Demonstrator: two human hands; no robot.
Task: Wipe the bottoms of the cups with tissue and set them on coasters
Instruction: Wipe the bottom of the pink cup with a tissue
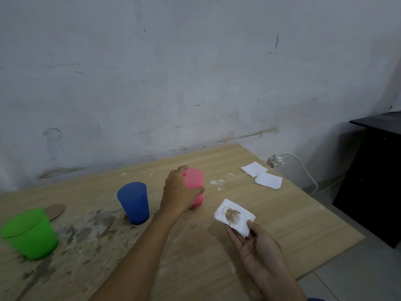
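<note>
Right hand (258,246) lay nearest, pinching soiled white tissue (235,216) by thumb. Beyond, left hand (180,192) gripped upright pink plastic cup (195,181) on dirty wooden surface (282,224). Advised: lift, tilt base up, wipe with clean fold. Round cardboard coaster (57,210) far left.

A left hand (180,192) covers much of a pink cup (195,185), hiding what lies beneath it; a green cup (30,233) masks part of a cardboard coaster (56,210)

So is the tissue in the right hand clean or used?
Used: the tissue pinched by the right hand carries a brown smear.
</note>
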